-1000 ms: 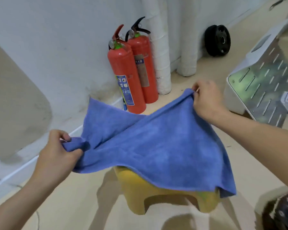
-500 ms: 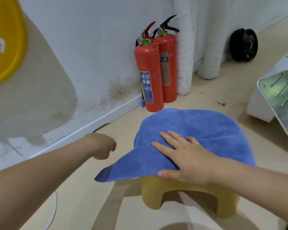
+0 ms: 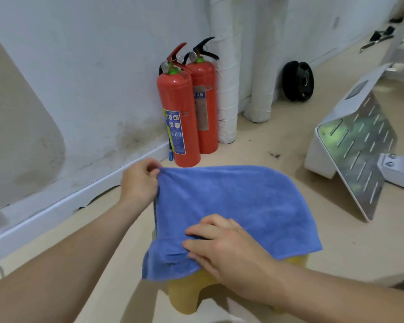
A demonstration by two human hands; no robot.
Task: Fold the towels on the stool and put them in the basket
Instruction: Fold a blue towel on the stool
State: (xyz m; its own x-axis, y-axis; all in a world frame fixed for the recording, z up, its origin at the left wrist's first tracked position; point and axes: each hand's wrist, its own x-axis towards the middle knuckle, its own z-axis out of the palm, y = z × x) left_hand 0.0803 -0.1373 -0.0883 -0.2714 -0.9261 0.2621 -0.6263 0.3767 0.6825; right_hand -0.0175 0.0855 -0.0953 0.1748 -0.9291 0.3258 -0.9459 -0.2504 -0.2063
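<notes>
left hand (image 3: 139,183) pinches towel (image 3: 231,201) far corner | right hand (image 3: 222,248) grips near edge | towel drapes stool (image 3: 184,297)

**Site type:** utility/workshop-type back rm, non-domestic.

**Evidence:**
- 2 red fire extinguishers (image 3: 181,122), upright, side by side, against the wall just beyond left hand (image 3: 138,180).
- 2 white wrapped vert. pipes (image 3: 226,89), rising from the floor, beyond right hand (image 3: 229,250) and just right of the extinguishers.
- Black wheel (image 3: 297,80) leaning at the wall, well beyond right hand.
- Slotted sheet-metal panel (image 3: 359,157) w/ white housing, tilted, on the floor to the right of right hand.
- Dark tools/parts (image 3: 380,36) loose on the floor, far beyond right hand; too small to ID.
- White wall (image 3: 98,66), grimy stains low down, above left hand.
- White baseboard (image 3: 56,206) left of left hand.
- Bare beige floor (image 3: 289,145).
</notes>
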